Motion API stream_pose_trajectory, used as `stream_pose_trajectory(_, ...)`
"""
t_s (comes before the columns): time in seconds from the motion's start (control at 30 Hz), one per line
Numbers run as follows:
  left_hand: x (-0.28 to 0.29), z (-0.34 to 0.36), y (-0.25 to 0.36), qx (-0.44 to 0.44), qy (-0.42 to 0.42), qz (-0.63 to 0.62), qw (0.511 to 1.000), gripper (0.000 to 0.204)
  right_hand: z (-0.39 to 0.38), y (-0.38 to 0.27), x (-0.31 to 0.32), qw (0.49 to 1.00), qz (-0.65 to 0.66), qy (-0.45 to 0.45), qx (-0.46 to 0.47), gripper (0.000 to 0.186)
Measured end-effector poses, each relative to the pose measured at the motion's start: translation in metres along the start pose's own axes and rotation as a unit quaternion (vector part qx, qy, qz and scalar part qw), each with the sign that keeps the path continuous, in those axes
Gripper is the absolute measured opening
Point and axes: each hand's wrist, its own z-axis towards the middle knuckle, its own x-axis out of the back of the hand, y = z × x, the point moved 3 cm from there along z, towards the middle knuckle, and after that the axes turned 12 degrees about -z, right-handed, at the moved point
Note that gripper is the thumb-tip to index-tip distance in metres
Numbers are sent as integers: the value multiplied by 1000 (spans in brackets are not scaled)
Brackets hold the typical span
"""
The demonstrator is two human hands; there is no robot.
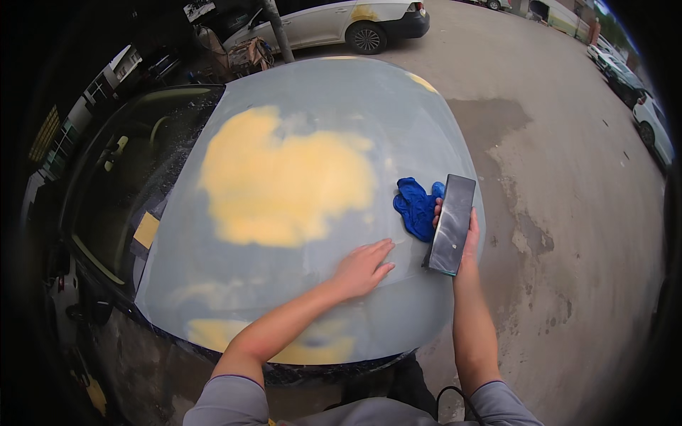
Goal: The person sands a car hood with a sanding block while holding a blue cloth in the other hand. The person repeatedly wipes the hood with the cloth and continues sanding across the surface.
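Observation:
A grey-primed car hood (284,277) with broad yellow filler patches lies in front of me. My left hand (364,270) rests on it, palm down, fingers stretched toward the right, holding nothing. My right hand (471,238) grips a long dark sanding block (453,220) over the hood's right side. The block's broad, dust-streaked face is turned up, and its far end points away from me. Fingertips show along its left edge. Just left of the block, a crumpled blue cloth or glove (413,206) lies on the hood.
A yellow-topped block (146,230) sits at the base of the dusty windshield (142,153). Beyond the hood stand a post (278,32) and a white car (320,27). More parked cars (650,121) line the far right. Stained concrete (561,234) lies right of the hood.

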Motion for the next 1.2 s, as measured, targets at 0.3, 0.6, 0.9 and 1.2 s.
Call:
stream_pose_trajectory(0.3,-40,171,74,49,148,130,979,64,-94,-63,-38,988,-32,147,26,68)
stream_pose_trajectory(0.6,94,4,-77,0,436,145,888,33,-23,-12,-92,929,-300,187,-106,60)
stream_pose_trajectory(0.9,174,-286,-185,329,398,106,850,63,145,217,-204,375,-918,-15,133,75)
stream_pose_trajectory(1.2,203,-266,-178,518,364,87,770,114,134,256,-188,264,-954,-68,124,62)
